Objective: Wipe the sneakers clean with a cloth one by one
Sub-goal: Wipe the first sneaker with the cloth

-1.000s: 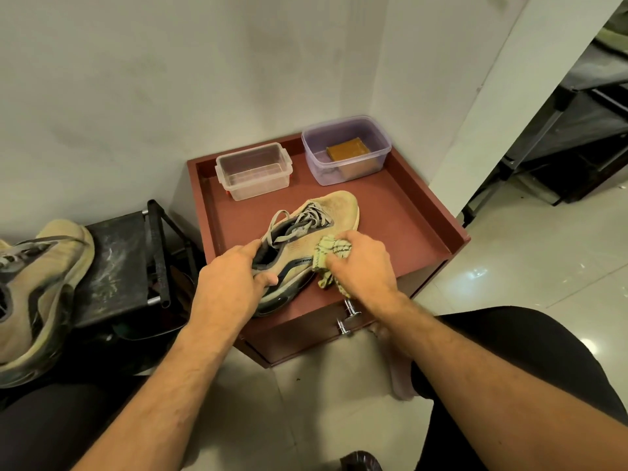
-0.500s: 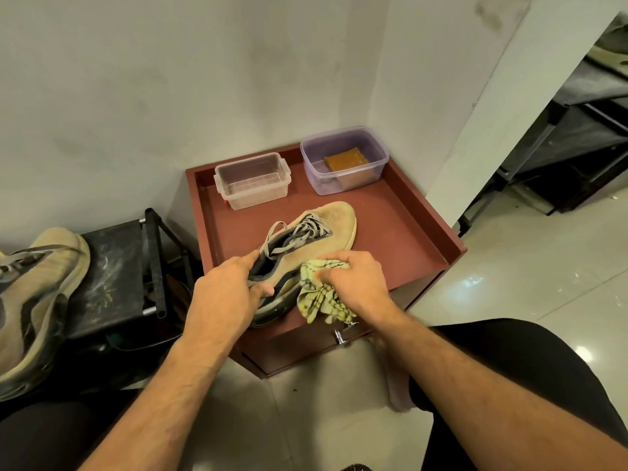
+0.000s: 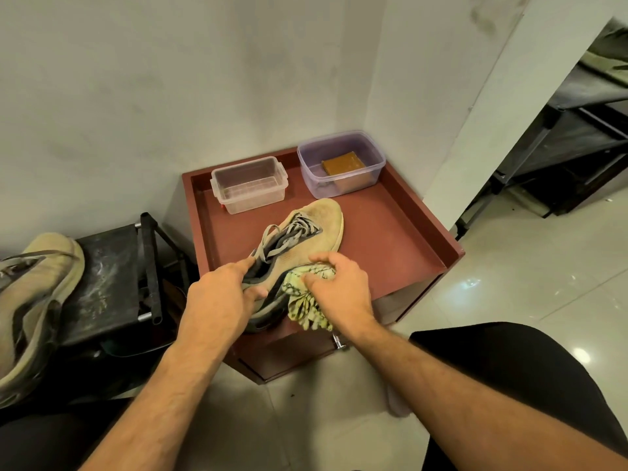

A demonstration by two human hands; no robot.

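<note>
Red cabinet top (image 3: 390, 232), sneaker (image 3: 306, 239) near-centre, toe far. Left hand (image 3: 217, 300) clamps heel collar. Right hand (image 3: 339, 287) bunches cloth (image 3: 306, 300) against sidewall. Light, semi-stiff; cloth limp. Best hold: collar. Second sneaker (image 3: 30, 300) far left.

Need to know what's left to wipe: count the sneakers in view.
2. One sneaker on the red cabinet top, held; another sneaker at the left edge beside the black rack. Others may be hidden.
</note>
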